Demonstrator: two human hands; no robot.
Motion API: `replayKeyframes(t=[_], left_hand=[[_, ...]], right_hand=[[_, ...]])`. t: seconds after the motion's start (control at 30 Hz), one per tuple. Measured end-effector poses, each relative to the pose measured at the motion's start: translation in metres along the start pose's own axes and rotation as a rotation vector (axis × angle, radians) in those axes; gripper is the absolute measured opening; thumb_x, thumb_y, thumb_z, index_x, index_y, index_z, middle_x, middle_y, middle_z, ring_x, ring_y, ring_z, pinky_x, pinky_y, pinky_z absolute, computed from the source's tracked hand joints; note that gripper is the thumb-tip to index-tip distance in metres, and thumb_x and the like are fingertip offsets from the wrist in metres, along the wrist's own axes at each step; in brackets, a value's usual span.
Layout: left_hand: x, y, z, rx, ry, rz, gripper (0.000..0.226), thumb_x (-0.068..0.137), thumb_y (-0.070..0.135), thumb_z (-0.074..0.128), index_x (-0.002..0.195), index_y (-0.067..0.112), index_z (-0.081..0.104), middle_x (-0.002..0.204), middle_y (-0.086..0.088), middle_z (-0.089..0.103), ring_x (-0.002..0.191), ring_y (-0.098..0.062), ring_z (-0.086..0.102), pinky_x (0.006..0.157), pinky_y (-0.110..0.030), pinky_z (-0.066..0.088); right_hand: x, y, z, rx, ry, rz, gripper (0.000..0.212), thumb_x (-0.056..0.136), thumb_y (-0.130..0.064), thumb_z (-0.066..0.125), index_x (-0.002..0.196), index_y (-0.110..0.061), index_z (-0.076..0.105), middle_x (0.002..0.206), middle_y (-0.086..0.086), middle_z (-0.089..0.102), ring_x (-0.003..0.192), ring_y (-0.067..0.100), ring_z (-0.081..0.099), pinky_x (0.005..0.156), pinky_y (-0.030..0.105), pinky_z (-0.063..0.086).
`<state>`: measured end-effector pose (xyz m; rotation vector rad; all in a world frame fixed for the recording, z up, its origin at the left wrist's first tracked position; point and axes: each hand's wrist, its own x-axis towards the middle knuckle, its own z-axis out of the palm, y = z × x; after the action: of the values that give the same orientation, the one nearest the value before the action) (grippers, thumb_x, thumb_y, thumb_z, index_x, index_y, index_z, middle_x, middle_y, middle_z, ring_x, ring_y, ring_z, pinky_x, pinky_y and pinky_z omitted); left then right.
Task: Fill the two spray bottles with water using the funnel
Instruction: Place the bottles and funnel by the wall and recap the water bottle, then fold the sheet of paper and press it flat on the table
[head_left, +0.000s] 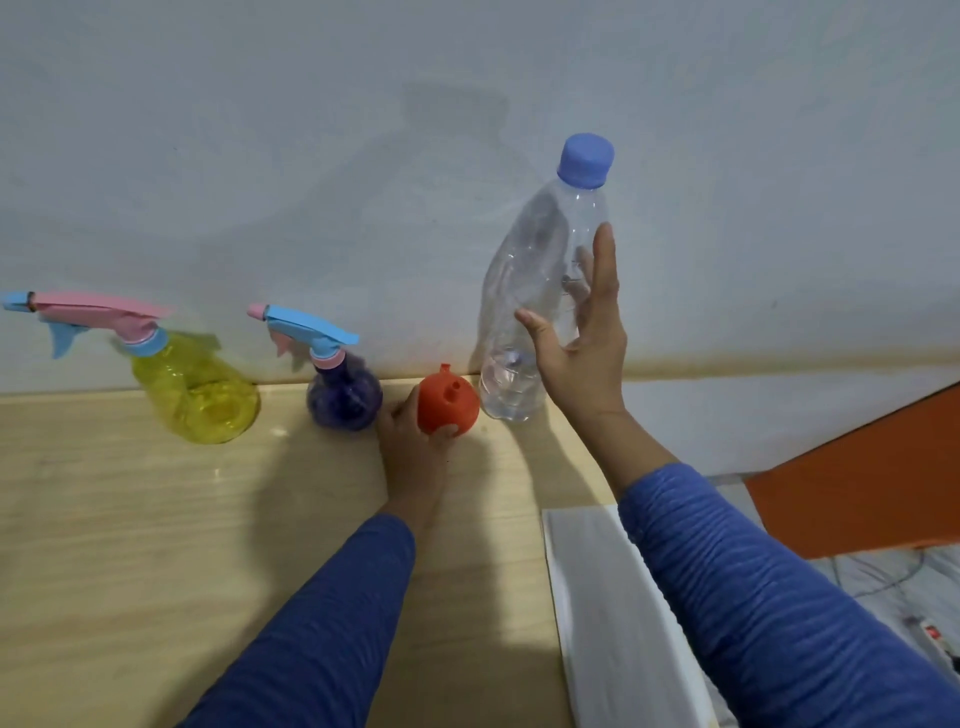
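A: The right hand (579, 358) is spread wide, fingers straight, just beside the clear water bottle (540, 301). I can't tell whether it touches the bottle; it has no hold on it.

B: And the left hand (410, 434)?

A: It grips the orange funnel (448, 399), fingers curled under the bowl, spout pointing up and away, low over the far edge of the table (130, 519).

B: Take the things from biggest down.

A: The water bottle stands at the far right against the wall, blue cap (585, 160) on, water only in its lower part. The yellow spray bottle (200, 395) is far left, the smaller purple spray bottle (344, 395) between it and the funnel. Both wear their trigger heads.

B: So how far along?

A: I'd say barely begun. Neither spray head is off, the cap is on, and the funnel sits in no neck. The yellow one looks empty; the purple I can't judge. Opening, funnelling and pouring remain, twice.
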<state>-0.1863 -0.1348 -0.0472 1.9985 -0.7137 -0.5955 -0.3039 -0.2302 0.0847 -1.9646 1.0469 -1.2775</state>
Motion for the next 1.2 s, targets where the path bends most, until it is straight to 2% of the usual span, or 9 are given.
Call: replayKeyframes(t=[0.1, 0.23, 0.47, 0.6, 0.7, 0.8, 0.9, 1.03, 1.2], left_hand=[[-0.001, 0.001, 0.004, 0.064, 0.019, 0.022, 0.065, 0.078, 0.014, 0.070, 0.137, 0.007, 0.043, 0.133, -0.014, 0.038, 0.123, -0.029, 0.038, 0.103, -0.024, 0.024], [-0.003, 0.000, 0.003, 0.106, -0.010, 0.061, 0.072, 0.086, 0.014, 0.064, 0.148, 0.013, 0.026, 0.143, -0.013, 0.035, 0.132, -0.027, 0.031, 0.109, -0.032, 0.023], [-0.003, 0.002, -0.001, 0.183, -0.078, 0.059, 0.066, 0.090, 0.019, 0.059, 0.147, 0.015, 0.027, 0.146, -0.011, 0.033, 0.133, -0.025, 0.032, 0.111, -0.033, 0.023], [-0.004, 0.007, -0.007, 0.219, -0.154, 0.019, 0.075, 0.090, 0.023, 0.059, 0.150, 0.013, 0.014, 0.150, -0.012, 0.026, 0.137, -0.027, 0.028, 0.112, -0.037, 0.023], [-0.006, 0.012, -0.012, 0.255, -0.205, 0.018, 0.083, 0.088, 0.023, 0.062, 0.150, 0.010, 0.008, 0.149, -0.014, 0.027, 0.135, -0.029, 0.030, 0.111, -0.040, 0.027], [-0.009, 0.016, -0.021, 0.339, -0.249, 0.064, 0.086, 0.088, 0.022, 0.064, 0.149, 0.004, 0.006, 0.146, -0.018, 0.029, 0.133, -0.031, 0.032, 0.110, -0.037, 0.027], [-0.013, 0.020, -0.035, 0.540, -0.309, 0.140, 0.083, 0.090, 0.028, 0.060, 0.149, 0.003, 0.007, 0.144, -0.017, 0.031, 0.133, -0.030, 0.029, 0.111, -0.035, 0.025], [-0.018, 0.033, -0.056, 0.728, -0.337, 0.301, 0.074, 0.089, 0.032, 0.060, 0.146, 0.007, 0.020, 0.138, -0.012, 0.041, 0.128, -0.028, 0.036, 0.106, -0.038, 0.033], [-0.030, 0.057, -0.080, 0.890, -0.387, 0.500, 0.065, 0.090, 0.034, 0.057, 0.141, 0.005, 0.029, 0.139, -0.015, 0.039, 0.128, -0.029, 0.037, 0.104, -0.038, 0.034]], right_hand=[[0.001, 0.001, 0.001, 0.012, -0.031, -0.028, 0.091, 0.079, -0.017, 0.072, 0.138, -0.049, 0.011, 0.134, -0.018, 0.035, 0.130, 0.014, 0.046, 0.102, 0.009, 0.035], [0.003, 0.002, -0.003, -0.018, -0.062, -0.068, 0.091, 0.079, -0.021, 0.074, 0.132, -0.052, 0.007, 0.137, -0.013, 0.033, 0.130, 0.019, 0.046, 0.105, 0.024, 0.039], [-0.002, 0.002, -0.003, -0.020, -0.072, -0.038, 0.094, 0.079, -0.023, 0.074, 0.132, -0.053, 0.002, 0.151, -0.002, 0.030, 0.135, 0.020, 0.041, 0.106, 0.024, 0.037], [-0.010, -0.001, -0.007, 0.010, -0.094, 0.071, 0.115, 0.073, -0.023, 0.079, 0.139, -0.053, -0.009, 0.157, -0.008, 0.014, 0.140, 0.020, 0.033, 0.109, 0.030, 0.037], [-0.021, 0.001, -0.009, -0.053, -0.133, 0.184, 0.113, 0.077, -0.028, 0.075, 0.140, -0.045, -0.017, 0.159, -0.008, 0.007, 0.142, 0.018, 0.028, 0.107, 0.027, 0.033], [-0.033, 0.008, -0.011, -0.179, -0.182, 0.303, 0.095, 0.086, -0.027, 0.065, 0.150, -0.021, -0.005, 0.159, 0.000, 0.012, 0.145, 0.018, 0.019, 0.115, 0.032, 0.025], [-0.044, 0.010, -0.014, -0.460, -0.355, 0.425, 0.075, 0.091, -0.031, 0.056, 0.149, -0.006, 0.014, 0.156, 0.012, 0.021, 0.144, 0.023, 0.018, 0.115, 0.032, 0.020], [-0.056, -0.003, -0.025, -0.751, -0.500, 0.442, 0.058, 0.092, -0.037, 0.049, 0.138, -0.004, 0.037, 0.146, 0.014, 0.036, 0.138, 0.027, 0.028, 0.109, 0.038, 0.031], [-0.074, -0.027, -0.038, -0.926, -0.589, 0.528, 0.053, 0.092, -0.039, 0.049, 0.133, -0.006, 0.040, 0.139, 0.012, 0.041, 0.130, 0.027, 0.038, 0.099, 0.039, 0.040]])
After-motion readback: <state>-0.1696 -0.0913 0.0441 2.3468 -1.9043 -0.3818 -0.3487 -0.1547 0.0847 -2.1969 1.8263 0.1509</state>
